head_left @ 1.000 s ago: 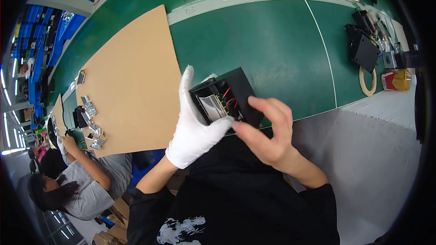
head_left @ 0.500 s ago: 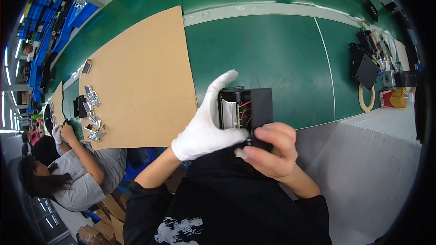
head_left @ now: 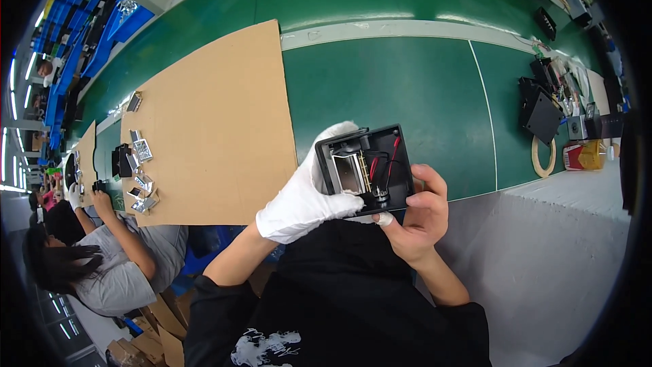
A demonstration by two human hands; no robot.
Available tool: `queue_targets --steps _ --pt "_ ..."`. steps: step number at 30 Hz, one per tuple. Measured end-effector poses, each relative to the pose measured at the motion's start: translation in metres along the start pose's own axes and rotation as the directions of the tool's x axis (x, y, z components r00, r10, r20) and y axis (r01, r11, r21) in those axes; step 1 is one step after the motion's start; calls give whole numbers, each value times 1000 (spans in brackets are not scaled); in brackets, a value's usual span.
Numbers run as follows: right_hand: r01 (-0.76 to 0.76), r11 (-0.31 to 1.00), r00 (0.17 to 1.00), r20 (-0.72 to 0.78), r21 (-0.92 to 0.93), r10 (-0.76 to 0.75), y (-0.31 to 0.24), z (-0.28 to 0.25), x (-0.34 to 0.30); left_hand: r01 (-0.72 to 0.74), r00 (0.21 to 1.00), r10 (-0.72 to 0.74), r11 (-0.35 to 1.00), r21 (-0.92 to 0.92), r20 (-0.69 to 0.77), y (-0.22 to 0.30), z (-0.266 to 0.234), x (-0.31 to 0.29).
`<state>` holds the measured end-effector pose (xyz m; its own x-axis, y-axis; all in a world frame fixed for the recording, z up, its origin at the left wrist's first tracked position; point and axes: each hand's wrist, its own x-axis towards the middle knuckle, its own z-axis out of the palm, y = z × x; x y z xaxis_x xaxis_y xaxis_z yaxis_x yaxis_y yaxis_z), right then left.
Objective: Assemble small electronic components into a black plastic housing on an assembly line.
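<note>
A square black box (head_left: 395, 187), its open face toward me, is held over the near edge of the green table. Inside it are a silvery metal part (head_left: 349, 174) on the left and red and black wires (head_left: 388, 160) on the right. My left hand (head_left: 299, 194), in a white glove, is wrapped round the box's left side, with the thumb along its lower edge. At the lower right corner, my bare right hand (head_left: 422, 217) grips the box, fingers against the right wall and thumb below. Something whitish covers that thumb's tip.
Left of my hands lies a cardboard sheet (head_left: 224, 129) with several shiny metal parts (head_left: 142, 151) at its far-left edge. A black device (head_left: 541, 110), a tape roll (head_left: 541, 160) and a red-and-yellow container (head_left: 584, 155) stand at the right. A co-worker (head_left: 112, 265) sits at left.
The box has turned in my hands: a flat black face hid its right part, and now the wired interior shows. My right hand has shifted from the front of it to the lower right corner.
</note>
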<state>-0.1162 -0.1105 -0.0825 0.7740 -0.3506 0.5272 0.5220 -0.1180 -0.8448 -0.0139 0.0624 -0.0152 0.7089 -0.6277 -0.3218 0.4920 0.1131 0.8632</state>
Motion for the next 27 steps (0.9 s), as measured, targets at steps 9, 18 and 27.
queue_targets --steps 9,18,27 --pt "-181 969 982 -80 -169 169 7 -7 7 -127 973 139 989 76 -185 38 -37 59" --pt "-181 913 974 64 -365 218 -7 -13 5 -109 994 109 993 31 26 14 -21 74" --pt "-19 884 981 160 -467 106 1 -16 3 -304 947 303 953 -8 111 10 -9 46"
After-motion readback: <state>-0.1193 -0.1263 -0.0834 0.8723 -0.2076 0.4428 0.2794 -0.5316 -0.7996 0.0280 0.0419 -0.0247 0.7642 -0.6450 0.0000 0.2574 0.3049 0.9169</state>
